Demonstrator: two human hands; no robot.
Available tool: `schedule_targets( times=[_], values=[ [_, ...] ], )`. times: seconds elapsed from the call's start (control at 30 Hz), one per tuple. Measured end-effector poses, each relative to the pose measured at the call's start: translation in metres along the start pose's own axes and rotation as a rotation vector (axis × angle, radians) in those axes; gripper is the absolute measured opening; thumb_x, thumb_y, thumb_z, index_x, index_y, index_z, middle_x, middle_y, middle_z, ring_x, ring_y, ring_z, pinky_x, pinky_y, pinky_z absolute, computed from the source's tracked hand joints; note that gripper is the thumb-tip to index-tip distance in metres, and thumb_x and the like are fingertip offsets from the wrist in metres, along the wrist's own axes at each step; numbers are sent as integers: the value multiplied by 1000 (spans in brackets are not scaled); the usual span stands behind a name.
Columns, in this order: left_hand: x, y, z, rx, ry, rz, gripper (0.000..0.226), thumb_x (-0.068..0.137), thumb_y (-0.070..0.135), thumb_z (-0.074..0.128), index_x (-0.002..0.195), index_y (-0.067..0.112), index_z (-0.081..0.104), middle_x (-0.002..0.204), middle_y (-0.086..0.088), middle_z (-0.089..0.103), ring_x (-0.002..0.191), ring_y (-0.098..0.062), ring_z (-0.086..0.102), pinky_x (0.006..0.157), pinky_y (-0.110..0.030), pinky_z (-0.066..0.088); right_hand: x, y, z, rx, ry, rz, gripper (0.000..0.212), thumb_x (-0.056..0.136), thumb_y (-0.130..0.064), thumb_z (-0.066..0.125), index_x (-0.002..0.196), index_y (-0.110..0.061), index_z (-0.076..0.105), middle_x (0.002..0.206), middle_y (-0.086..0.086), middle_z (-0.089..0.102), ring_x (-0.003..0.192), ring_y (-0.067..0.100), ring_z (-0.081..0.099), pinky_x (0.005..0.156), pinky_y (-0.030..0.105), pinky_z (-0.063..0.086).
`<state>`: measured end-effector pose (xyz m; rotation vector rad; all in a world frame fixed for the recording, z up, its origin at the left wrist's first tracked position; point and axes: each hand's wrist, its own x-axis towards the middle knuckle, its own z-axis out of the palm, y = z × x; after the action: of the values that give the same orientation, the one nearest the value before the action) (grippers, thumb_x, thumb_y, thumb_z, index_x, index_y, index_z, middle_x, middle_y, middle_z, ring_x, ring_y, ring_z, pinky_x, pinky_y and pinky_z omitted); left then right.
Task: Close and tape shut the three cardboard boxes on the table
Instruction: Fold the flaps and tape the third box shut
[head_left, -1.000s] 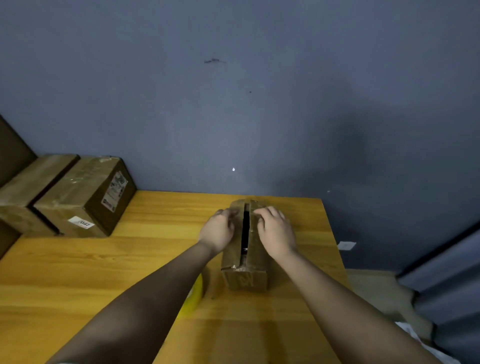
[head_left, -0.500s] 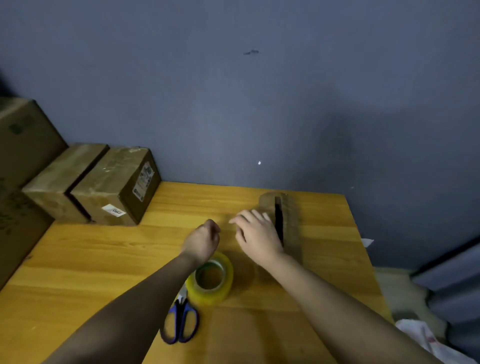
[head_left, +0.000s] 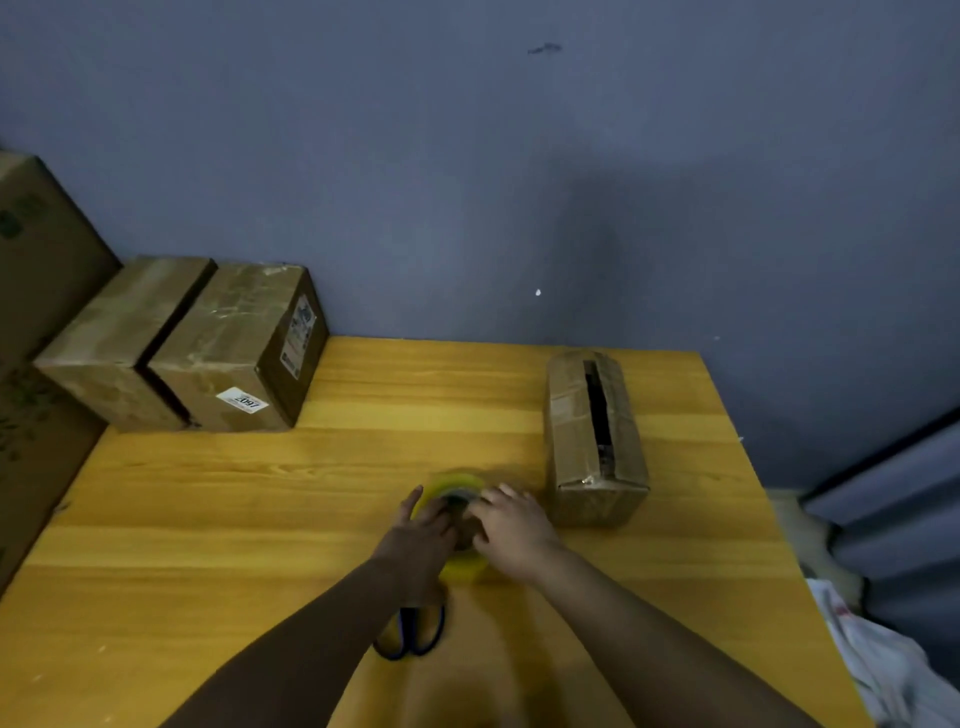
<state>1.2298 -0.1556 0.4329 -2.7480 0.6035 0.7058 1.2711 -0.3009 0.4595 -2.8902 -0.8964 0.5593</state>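
Both hands (head_left: 470, 530) on tape roll (head_left: 457, 519), fingers extended.

A plain packing or storage room: labelled brown cardboard boxes (head_left: 234, 348) on a yellow wooden surface (head_left: 208, 519) against a bare grey-blue wall (head_left: 467, 182)

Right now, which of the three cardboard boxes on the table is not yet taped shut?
The narrow box at the right, near both hands: a dark gap runs between its flaps. The two boxes at the left are sealed.
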Motion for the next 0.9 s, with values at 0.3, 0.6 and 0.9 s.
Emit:
schedule_targets(
  times=[0.3, 0.6, 0.9],
  values=[
    [5, 8, -7, -243, 186, -148, 52, 84, 48, 55, 131, 26, 50, 126, 3, 58, 128, -20, 42, 117, -52, 1, -14, 19, -13, 399, 130, 106, 28, 98, -20, 47, 124, -24, 56, 126, -4, 50, 125, 16, 40, 97, 29, 38],
    [-11, -17, -67, -1677, 437, -352, 19, 87, 10, 65, 71, 13, 56, 62, 9, 56, 64, -7, 54, 54, -11, 40, -23, 26, -35, 552, 409, -7, 74, 84, -44, 65, 147, -25, 29, 146, -6, 31, 135, 15, 30, 109, 36, 31],
    [-15, -16, -116, -2233, 479, -371, 44, 73, 36, 64, 107, 8, 63, 86, -10, 66, 78, -25, 60, 72, -33, 47, -24, 26, -66, 805, 499, -84, 86, 73, -64, 56, 146, -44, 15, 149, -15, 23, 138, 5, 29, 111, 33, 30]
  ],
)
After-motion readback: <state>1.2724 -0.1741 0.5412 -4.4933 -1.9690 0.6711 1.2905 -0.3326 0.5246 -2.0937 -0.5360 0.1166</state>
